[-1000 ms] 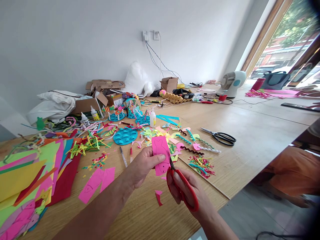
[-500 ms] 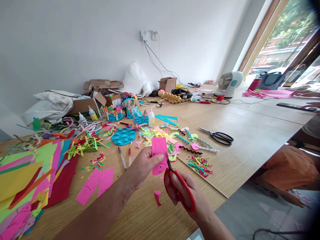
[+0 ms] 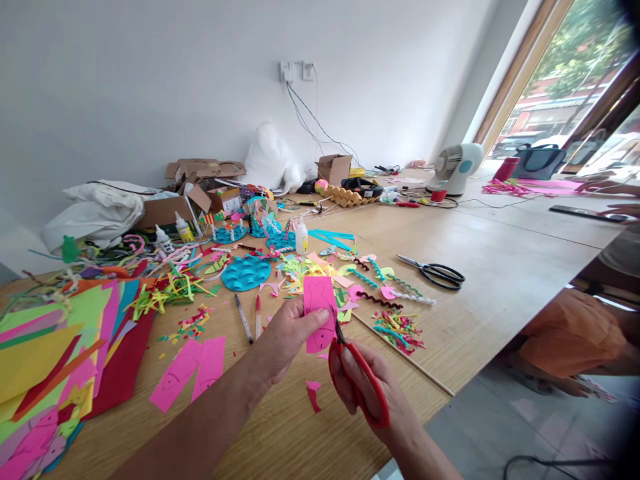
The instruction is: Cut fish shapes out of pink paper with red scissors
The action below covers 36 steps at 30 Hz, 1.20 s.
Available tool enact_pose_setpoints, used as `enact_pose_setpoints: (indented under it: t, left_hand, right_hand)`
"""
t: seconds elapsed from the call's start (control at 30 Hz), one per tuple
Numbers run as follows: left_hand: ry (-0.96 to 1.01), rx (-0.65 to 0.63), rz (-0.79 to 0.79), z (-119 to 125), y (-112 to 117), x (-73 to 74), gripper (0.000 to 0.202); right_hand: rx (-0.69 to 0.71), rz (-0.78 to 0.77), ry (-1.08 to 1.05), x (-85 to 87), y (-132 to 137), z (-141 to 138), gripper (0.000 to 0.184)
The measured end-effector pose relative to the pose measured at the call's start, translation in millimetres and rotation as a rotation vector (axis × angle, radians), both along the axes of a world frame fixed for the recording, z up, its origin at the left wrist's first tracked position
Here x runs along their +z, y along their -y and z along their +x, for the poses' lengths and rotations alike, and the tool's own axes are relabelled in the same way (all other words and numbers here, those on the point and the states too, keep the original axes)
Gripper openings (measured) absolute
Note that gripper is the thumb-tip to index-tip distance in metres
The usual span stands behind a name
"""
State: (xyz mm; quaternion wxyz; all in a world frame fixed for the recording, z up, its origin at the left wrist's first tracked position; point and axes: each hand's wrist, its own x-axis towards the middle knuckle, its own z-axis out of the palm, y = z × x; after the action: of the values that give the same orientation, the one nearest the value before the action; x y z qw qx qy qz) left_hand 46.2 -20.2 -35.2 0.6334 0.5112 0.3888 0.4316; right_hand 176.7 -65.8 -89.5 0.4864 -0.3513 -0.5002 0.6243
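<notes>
Between thumb and fingers, my left hand [image 3: 293, 333] pinches a pink paper piece [image 3: 319, 293] with a fish outline drawn on it. My right hand [image 3: 367, 387] is wrapped round the red handles of a pair of scissors [image 3: 381, 407]. The scissors' blades meet the right edge of the pink piece, close to my left thumb. Below them on the table lies a small pink and red scrap [image 3: 313, 395]. Two more pink pieces with drawn outlines [image 3: 175, 375] rest to the left of my left forearm, near a pen [image 3: 244, 319] and a red pen [image 3: 258, 317].
Coloured sheets [image 3: 45, 347] are piled at left. Black-handled scissors [image 3: 439, 275] and a thin wooden stick [image 3: 405, 355] lie to the right. A blue scalloped disc [image 3: 246, 273], a glue bottle [image 3: 301, 237] and twisted pipe cleaners [image 3: 380, 300] stand beyond. Another person's hand [image 3: 607, 189] is at far right.
The view has shifted very slightly. My hands, the pink piece and the scissors keep nearly the same positions, with the blades still at the paper's right edge.
</notes>
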Motion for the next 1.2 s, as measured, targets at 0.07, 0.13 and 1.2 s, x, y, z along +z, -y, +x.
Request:
enact_pose_setpoints:
  t: [0.07,0.13,1.2]
  left_hand:
    - [-0.002,0.006,0.000,0.4,0.1,-0.1,0.027]
    - [0.002,0.003,0.000,0.5,0.2,-0.2,0.026]
    - [0.000,-0.019,0.002,-0.8,0.0,-2.1,0.026]
  right_hand:
    - [-0.003,0.003,0.001,0.1,-0.1,-0.2,0.041]
    - [-0.006,0.004,-0.002,0.1,-0.3,-0.3,0.041]
    - [0.019,0.013,0.118,1.6,-0.4,3.7,0.042]
